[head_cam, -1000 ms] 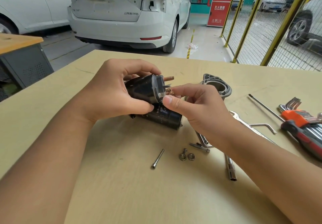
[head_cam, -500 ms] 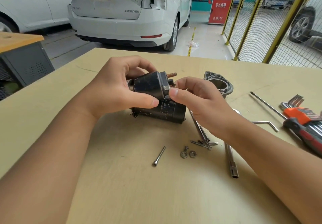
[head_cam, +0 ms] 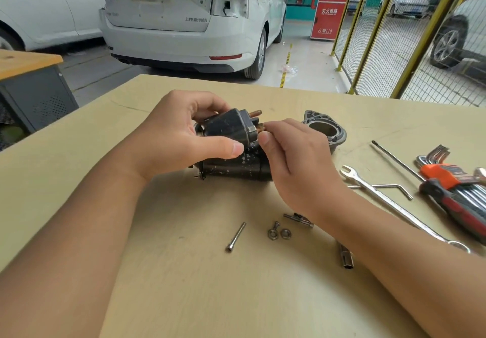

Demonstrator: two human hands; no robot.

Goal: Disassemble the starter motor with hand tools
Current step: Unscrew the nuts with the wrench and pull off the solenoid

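On a tan table [head_cam: 79, 179], the left hand [head_cam: 171, 140] grips a black starter motor [head_cam: 231, 153]; the right hand [head_cam: 292, 158] pinches its end terminal. Loose bolt [head_cam: 236, 237], nuts [head_cam: 278, 233], wrench [head_cam: 389, 201] and hex keys [head_cam: 452, 185] lie nearby.

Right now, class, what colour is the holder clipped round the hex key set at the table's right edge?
Orange, on the hex key set; the head view shows it, the only view.

Left hand [head_cam: 173, 140] gripped round starter motor [head_cam: 231, 148] on tan table [head_cam: 184, 272]; right hand [head_cam: 292, 153] pinching at its terminal end. Loose bolt [head_cam: 236, 237] and nuts [head_cam: 278, 233] nearby. Aluminium housing [head_cam: 324, 130], wrench [head_cam: 389, 201], hex keys [head_cam: 452, 179] lying rightward.
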